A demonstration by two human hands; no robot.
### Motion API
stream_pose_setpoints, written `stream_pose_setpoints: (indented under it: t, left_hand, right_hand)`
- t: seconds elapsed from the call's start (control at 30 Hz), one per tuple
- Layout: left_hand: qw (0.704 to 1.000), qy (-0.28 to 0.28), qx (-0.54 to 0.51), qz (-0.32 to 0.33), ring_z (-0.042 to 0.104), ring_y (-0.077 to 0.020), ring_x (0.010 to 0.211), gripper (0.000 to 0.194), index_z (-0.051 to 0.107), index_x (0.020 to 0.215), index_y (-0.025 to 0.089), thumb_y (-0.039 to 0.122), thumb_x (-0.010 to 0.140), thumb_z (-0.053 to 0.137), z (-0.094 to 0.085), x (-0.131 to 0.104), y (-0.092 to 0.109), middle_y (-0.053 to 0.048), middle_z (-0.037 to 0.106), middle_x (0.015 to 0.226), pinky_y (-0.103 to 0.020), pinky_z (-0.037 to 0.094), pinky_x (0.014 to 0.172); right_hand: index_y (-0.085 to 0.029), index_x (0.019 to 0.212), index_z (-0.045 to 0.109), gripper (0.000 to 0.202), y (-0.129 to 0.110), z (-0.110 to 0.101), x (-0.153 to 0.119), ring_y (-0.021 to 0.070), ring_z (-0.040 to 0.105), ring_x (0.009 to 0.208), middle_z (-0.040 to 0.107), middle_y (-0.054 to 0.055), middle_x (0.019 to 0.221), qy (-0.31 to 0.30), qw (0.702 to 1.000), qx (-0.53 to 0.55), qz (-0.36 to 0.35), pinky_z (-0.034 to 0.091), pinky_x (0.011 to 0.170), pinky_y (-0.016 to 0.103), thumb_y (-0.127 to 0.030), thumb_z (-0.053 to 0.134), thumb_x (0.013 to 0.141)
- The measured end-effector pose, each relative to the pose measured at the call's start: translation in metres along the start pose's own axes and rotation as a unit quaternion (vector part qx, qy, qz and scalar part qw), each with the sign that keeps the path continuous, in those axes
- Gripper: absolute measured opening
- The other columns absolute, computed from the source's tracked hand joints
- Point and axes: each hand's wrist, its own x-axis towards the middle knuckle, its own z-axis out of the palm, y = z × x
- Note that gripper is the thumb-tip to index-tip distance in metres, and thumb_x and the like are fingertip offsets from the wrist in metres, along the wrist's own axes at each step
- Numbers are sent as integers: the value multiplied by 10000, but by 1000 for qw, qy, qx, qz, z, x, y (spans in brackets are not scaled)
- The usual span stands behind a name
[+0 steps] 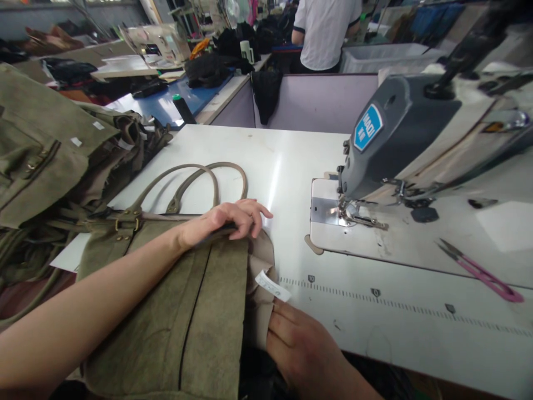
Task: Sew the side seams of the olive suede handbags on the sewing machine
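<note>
An olive-green bag panel (212,311) with two looped handles (187,172) lies at the table's front left. Across its top edge reaches my left hand (233,219), palm down with its fingers apart and slightly bent. At the panel's right side, my right hand (300,339) has its fingers closed on the beige lining (259,322). A small white label (272,286) sticks out from the lining just above the right fingers. Part of the lining is hidden behind the olive panel.
A grey-headed sewing machine (387,128) stands at the right, with pink-handled snips (483,272) beside it. More olive bags (41,144) are piled at the left. A thread cone (183,108) stands behind the table, and a person (325,33) is farther back.
</note>
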Motion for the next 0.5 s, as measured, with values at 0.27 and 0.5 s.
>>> stream_pose_setpoints:
  t: [0.27, 0.5]
  left_hand:
    - [965, 101, 234, -53, 479, -261, 1210, 241, 547, 1119, 176, 315, 928, 501, 25, -12, -12, -149, 472, 1347, -414, 400, 985]
    - [961, 75, 250, -88, 569, -212, 928, 178, 592, 907, 183, 351, 924, 537, 25, 4, -26, -38, 636, 936, -358, 386, 865]
  right_hand:
    - [-116, 770, 666, 462, 2, 3, -2, 194, 620, 839, 634, 100, 743, 16, 1000, -6, -15, 568, 840, 297, -119, 278, 1021]
    - [-99, 834, 689, 404, 2, 1, 2, 215, 640, 974, 663, 107, 769, 22, 998, -17, -51, 556, 923, 310, -105, 326, 1012]
